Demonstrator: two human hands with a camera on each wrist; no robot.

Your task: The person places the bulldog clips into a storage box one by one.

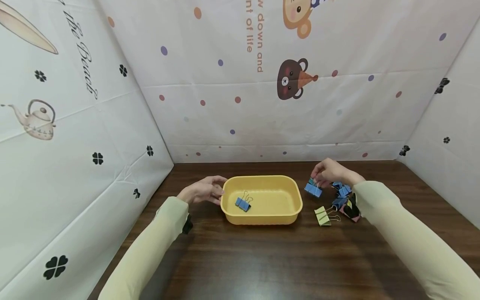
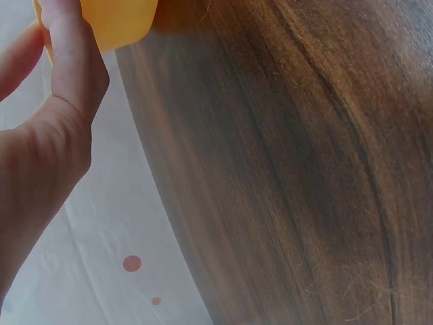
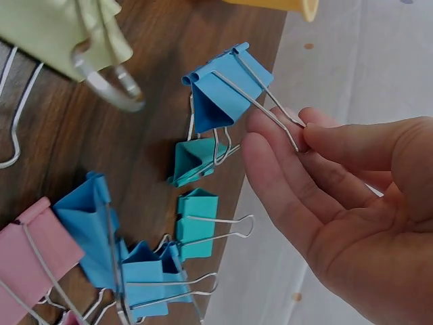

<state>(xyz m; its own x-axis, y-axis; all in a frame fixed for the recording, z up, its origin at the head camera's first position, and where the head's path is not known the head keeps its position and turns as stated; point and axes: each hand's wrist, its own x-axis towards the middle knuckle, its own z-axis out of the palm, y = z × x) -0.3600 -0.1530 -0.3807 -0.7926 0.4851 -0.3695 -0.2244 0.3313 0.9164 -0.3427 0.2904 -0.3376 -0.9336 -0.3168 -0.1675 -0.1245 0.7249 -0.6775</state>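
A yellow plastic tray [image 1: 262,219] stands on the table with a blue binder clip [image 1: 243,204] lying inside at its left. My left hand [image 1: 204,190] is at the tray's left side, its relaxed fingers [image 2: 67,40] touching the wall near the rim. To the right of the tray, my right hand [image 1: 330,171] pinches a blue binder clip [image 3: 226,84] by its wire handle between thumb and fingertips. The held clip tilts over the table, close above a teal binder clip [image 3: 196,162]. Another teal clip [image 3: 197,223] lies beside that one.
Near the right forearm lie more binder clips: a light yellow one [image 1: 322,216], blue ones [image 3: 145,274] and a pink one [image 3: 37,261]. Printed white cloth [image 1: 232,121] closes off the table's back and sides.
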